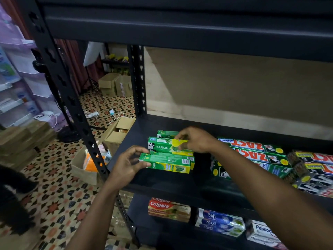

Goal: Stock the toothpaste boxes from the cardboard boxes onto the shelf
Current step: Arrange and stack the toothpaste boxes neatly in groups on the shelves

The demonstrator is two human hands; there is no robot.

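Observation:
Several green Darlie toothpaste boxes lie in a small pile on the black shelf board (162, 179). My left hand (127, 162) grips the left end of the front Darlie box (169, 164), which lies flat near the shelf's front edge. My right hand (195, 139) pinches the right end of the upper Darlie box (163, 146), tilted on top of the pile. A further green box (164, 133) lies behind it. Open cardboard boxes (118, 131) stand on the floor left of the shelf.
Stacked Zact boxes (255, 152) fill the shelf to the right, with darker boxes (313, 170) beyond. Colgate (168, 208), Safi (219, 221) and Pepsodent (263, 233) boxes sit on the lower shelf. The black upright (75, 109) stands left. Cables lie on the patterned floor (59, 195).

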